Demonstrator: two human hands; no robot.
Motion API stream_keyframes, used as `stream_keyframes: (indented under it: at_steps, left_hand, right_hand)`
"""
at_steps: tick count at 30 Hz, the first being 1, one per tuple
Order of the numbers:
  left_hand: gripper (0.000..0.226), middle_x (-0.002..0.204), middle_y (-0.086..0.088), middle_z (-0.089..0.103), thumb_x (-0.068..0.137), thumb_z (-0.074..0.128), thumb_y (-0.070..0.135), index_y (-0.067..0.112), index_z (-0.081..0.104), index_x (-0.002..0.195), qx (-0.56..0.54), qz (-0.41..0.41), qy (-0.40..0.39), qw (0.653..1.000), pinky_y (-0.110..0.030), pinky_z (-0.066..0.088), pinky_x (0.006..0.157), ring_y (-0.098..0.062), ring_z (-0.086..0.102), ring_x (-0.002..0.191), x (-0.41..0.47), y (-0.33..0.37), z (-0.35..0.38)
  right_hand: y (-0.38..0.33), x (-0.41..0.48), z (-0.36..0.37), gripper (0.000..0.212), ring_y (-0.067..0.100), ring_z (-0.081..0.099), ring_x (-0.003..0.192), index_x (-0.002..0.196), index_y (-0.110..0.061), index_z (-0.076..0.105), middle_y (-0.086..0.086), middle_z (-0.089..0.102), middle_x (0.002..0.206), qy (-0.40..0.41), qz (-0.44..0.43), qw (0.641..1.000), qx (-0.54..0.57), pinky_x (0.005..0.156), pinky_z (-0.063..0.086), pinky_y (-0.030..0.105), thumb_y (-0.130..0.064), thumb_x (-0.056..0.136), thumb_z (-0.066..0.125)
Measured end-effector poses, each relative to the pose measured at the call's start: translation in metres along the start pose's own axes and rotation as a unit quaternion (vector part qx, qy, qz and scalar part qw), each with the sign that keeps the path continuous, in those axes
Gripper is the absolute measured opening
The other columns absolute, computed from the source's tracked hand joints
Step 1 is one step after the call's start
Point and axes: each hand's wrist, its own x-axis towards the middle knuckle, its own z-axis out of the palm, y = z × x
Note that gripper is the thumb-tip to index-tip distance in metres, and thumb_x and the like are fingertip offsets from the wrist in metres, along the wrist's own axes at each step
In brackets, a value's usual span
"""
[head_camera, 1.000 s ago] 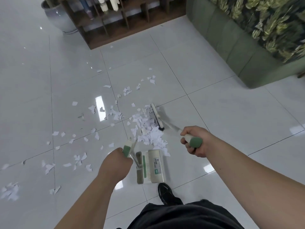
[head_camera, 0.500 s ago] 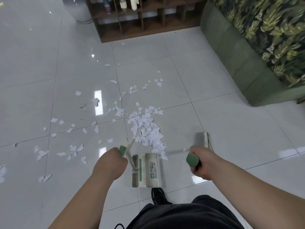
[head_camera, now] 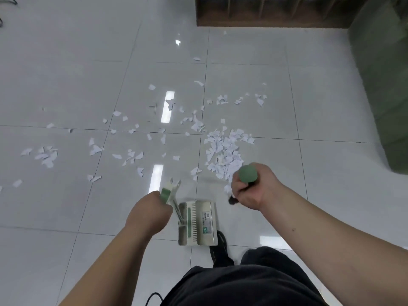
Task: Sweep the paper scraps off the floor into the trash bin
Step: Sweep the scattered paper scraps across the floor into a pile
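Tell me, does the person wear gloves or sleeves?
No. The left hand and right hand are bare, no gloves, rings or watch showing. The left forearm and right forearm have no sleeves; the right one has a tiny dark spot.

White torn paper scraps [head_camera: 225, 151] lie in 1 dense heap just beyond the dustpan [head_camera: 204, 221], with loose pieces strewn far left across the floor [head_camera: 331, 107]. The pale dustpan, with comb teeth and a green strip, sits flat, its handle tilted left. The broom [head_camera: 247, 173] shows a green handle end over the heap's near edge; its dark bristles are blurred.
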Motion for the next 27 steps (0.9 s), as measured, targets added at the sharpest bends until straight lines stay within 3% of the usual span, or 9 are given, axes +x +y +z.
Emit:
stream_keyframes:
  at_steps: [3, 13, 23, 27]
  left_hand:
    - [0.009, 0.071, -0.006, 0.062, 0.081, 0.047, 0.013, 0.014, 0.055, 0.084, -0.005, -0.011, 0.004, 1.000, -0.031, 0.046, 0.055, -0.024, 0.057, 0.059, -0.002, -0.006, -0.001]
    - [0.005, 0.070, -0.006, 0.060, 0.082, 0.050, 0.012, 0.013, 0.055, 0.081, -0.015, -0.018, 0.032, 0.999, -0.029, 0.045, 0.057, -0.027, 0.061, 0.063, 0.000, 0.018, 0.002]
    - [0.011, 0.067, -0.006, 0.059, 0.080, 0.048, 0.013, 0.010, 0.057, 0.087, -0.012, -0.009, 0.042, 0.999, -0.031, 0.045, 0.057, -0.028, 0.058, 0.059, 0.021, 0.119, -0.004]
    - [0.013, 0.070, -0.007, 0.062, 0.082, 0.048, 0.013, 0.012, 0.058, 0.090, 0.013, -0.010, 0.042, 0.999, -0.031, 0.048, 0.059, -0.028, 0.059, 0.061, 0.027, 0.175, 0.001]
  right_hand:
    - [-0.013, 0.004, 0.022, 0.015, 0.013, 0.038, 0.032, 0.054, -0.012, 0.042, -0.001, 0.038, 0.045, -0.056, -0.018, 0.997, 0.042, 0.031, 0.023, 0.012, -0.002, 0.065, 0.039]
    - [-0.065, 0.054, 0.024, 0.014, 0.010, 0.041, 0.036, 0.070, -0.018, 0.040, -0.004, 0.042, 0.052, -0.110, -0.047, 0.992, 0.046, 0.032, 0.024, 0.013, -0.005, 0.067, 0.045]
    - [-0.171, 0.018, -0.049, 0.009, 0.008, 0.038, 0.038, 0.073, -0.015, 0.041, -0.004, 0.048, 0.062, -0.062, -0.051, 0.996, -0.030, 0.032, 0.020, 0.015, -0.011, 0.073, 0.049]
    - [-0.220, 0.007, -0.069, 0.013, 0.011, 0.035, 0.037, 0.074, -0.017, 0.042, 0.001, 0.047, 0.059, 0.005, -0.065, 0.989, -0.134, 0.032, 0.020, 0.014, -0.008, 0.083, 0.046]
